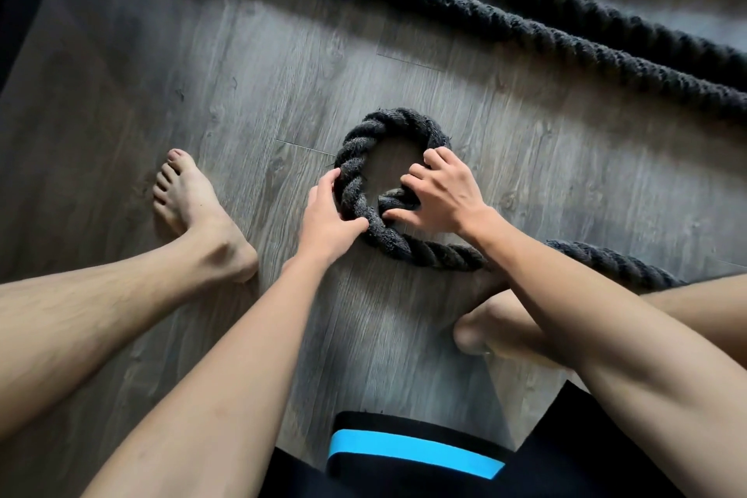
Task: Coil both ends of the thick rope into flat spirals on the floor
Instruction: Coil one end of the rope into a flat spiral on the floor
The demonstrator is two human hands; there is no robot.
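Observation:
A thick black twisted rope (355, 170) lies on the grey wood floor, curled into one small loop in the middle of the view. My left hand (325, 214) presses on the loop's outer left side, thumb on top of the rope. My right hand (440, 194) covers the loop's right side, fingers curled over the rope's end at the centre. From the loop the rope trails off right (614, 259) under my right forearm. Two more stretches of the same rope (505, 20) run diagonally across the top of the view.
My bare left foot (190, 202) rests on the floor left of the loop. My right foot (493, 332) is tucked under my right arm. Black shorts with a blue stripe (416, 451) show at the bottom. A dark edge (16, 12) borders the floor at far left.

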